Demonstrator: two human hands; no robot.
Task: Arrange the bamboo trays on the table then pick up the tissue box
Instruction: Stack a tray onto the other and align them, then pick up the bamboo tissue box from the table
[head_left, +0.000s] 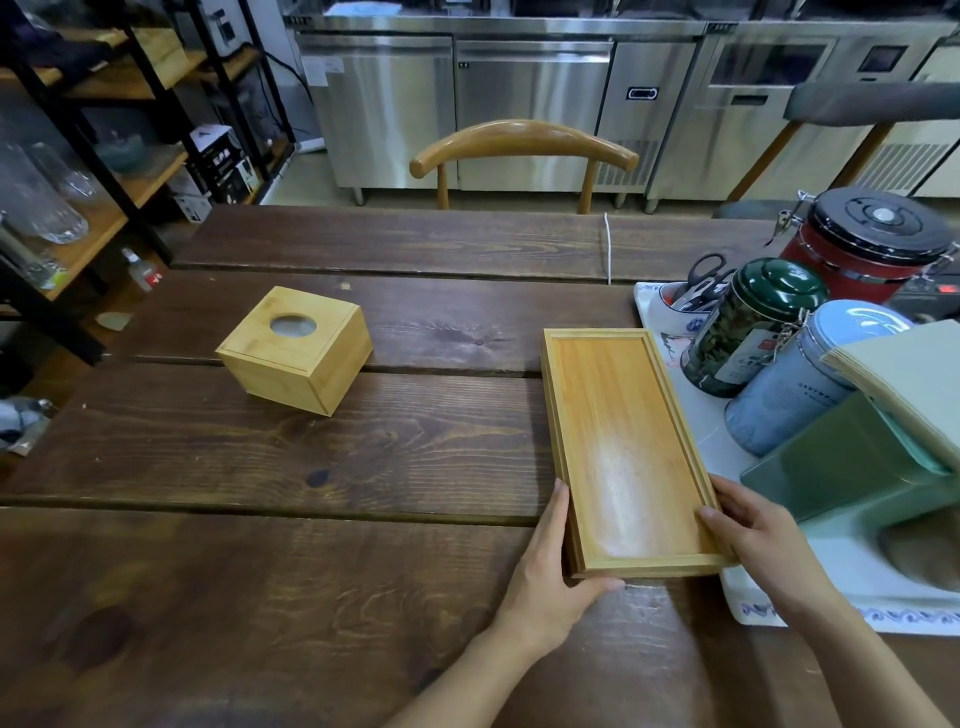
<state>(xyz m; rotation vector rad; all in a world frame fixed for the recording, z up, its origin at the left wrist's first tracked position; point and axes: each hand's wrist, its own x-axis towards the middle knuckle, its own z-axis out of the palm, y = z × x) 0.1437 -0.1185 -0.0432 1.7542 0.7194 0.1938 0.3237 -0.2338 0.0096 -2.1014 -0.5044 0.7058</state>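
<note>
A stack of rectangular bamboo trays (623, 441) lies lengthwise on the dark wooden table (311, 467), right of centre. My left hand (545, 566) grips the stack's near-left corner, thumb under the front edge. My right hand (753, 535) holds the near-right side, thumb on the rim. The bamboo tissue box (296, 349), a cube with an oval hole in its top, stands apart on the left of the table, untouched.
To the right, a white tray (779, 613) carries a green tin (748, 327), a blue tin (810, 384), a red canister (862, 244), scissors in a cup and a green ceramic holder (857, 467) with paper. A wooden chair (519, 145) stands behind the table. Shelves stand at left.
</note>
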